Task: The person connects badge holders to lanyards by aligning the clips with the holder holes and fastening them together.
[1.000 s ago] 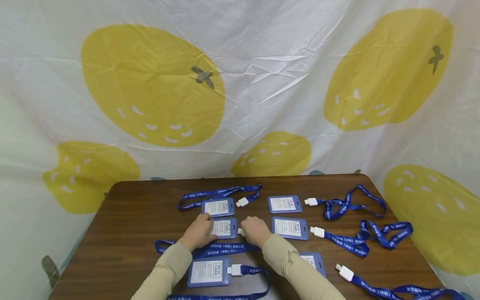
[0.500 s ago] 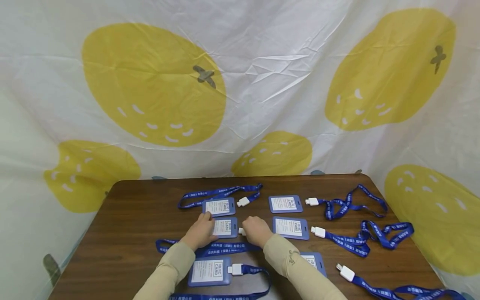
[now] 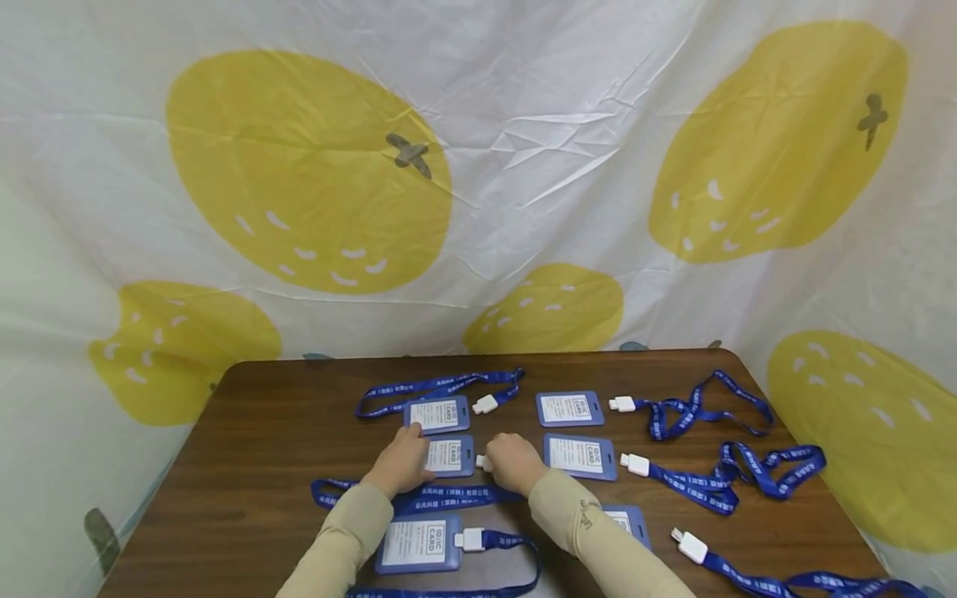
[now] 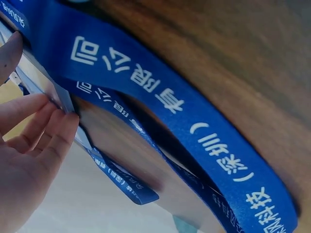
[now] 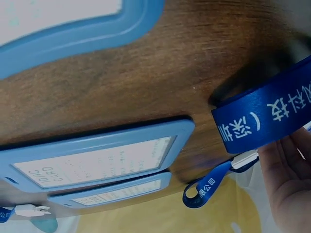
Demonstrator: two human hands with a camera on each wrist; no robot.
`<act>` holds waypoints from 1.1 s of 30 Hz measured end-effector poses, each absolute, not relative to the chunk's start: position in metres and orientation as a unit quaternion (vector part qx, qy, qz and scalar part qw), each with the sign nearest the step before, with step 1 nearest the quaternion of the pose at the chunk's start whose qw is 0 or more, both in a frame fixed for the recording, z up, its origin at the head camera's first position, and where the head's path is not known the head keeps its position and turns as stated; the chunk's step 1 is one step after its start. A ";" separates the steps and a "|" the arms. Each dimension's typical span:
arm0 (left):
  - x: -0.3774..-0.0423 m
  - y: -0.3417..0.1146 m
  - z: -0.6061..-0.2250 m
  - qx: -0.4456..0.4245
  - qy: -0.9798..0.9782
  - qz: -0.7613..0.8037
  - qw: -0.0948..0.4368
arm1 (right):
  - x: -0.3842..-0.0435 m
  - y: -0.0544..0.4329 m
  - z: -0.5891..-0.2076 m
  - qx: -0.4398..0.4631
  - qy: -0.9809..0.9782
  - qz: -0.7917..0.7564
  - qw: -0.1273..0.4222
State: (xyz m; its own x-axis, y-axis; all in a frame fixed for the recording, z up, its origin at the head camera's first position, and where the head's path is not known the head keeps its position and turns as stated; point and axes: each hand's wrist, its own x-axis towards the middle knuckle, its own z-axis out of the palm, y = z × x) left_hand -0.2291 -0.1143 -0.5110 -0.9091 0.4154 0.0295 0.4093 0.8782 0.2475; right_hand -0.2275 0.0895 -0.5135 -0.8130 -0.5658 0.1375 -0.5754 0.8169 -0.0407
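In the head view my left hand [image 3: 401,459] grips the left end of a blue badge holder [image 3: 451,456] with a white ID/IC card. Its thumb and fingers pinch the holder's edge in the left wrist view. Just right of the holder's slotted end, my right hand [image 3: 514,465] has its fingers curled on a white lanyard clip [image 3: 483,463]. Only the clip's tip shows, apart from the slot. The clip's blue lanyard [image 3: 452,497] with white lettering loops back to the left below both hands. Its strap [image 5: 265,114] crosses beside my right hand in the right wrist view.
Behind lies another badge holder [image 3: 437,414] with a loose clip [image 3: 484,404]. In front, a holder [image 3: 417,541] has its clip [image 3: 469,539] at the slot. Several holders and lanyards [image 3: 695,482] lie to the right. A patterned curtain [image 3: 478,208] hangs behind the wooden table [image 3: 284,440].
Both hands stay almost in place at the badge holder and the clip. The whole view shifts very slightly; nothing is taken hold of or let go.
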 end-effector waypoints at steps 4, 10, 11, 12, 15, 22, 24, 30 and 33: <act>-0.230 -0.114 -0.514 0.209 0.970 0.123 0.015 | -0.228 0.091 -0.515 0.298 -0.951 0.060 0.062; -0.230 -0.113 -0.513 0.207 0.970 0.127 0.017 | -0.230 0.096 -0.514 0.306 -0.946 0.084 0.068; -0.230 -0.112 -0.512 0.208 0.970 0.127 0.015 | -0.230 0.097 -0.514 0.306 -0.946 0.085 0.067; -0.229 -0.112 -0.512 0.208 0.970 0.127 0.013 | -0.231 0.097 -0.513 0.304 -0.946 0.086 0.066; -0.227 -0.112 -0.510 0.207 0.970 0.125 0.012 | -0.233 0.098 -0.513 0.300 -0.948 0.091 0.063; -0.228 -0.113 -0.513 0.212 0.968 0.134 0.006 | -0.236 0.100 -0.515 0.328 -0.936 0.104 0.077; -0.228 -0.114 -0.515 0.224 0.966 0.131 -0.009 | -0.236 0.101 -0.515 0.340 -0.930 0.110 0.080; -0.228 -0.113 -0.514 0.215 0.968 0.129 -0.001 | -0.235 0.102 -0.514 0.360 -0.925 0.085 0.085; -0.228 -0.113 -0.512 0.204 0.970 0.129 0.013 | -0.235 0.102 -0.514 0.360 -0.927 0.070 0.083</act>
State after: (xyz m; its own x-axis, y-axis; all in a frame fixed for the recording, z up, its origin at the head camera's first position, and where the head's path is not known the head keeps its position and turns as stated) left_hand -0.2277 -0.1125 -0.5120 -0.9164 0.3992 0.0283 0.3927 0.8835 0.2555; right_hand -0.2350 0.1018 -0.5137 -0.7273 -0.6551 0.2047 -0.6785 0.7313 -0.0702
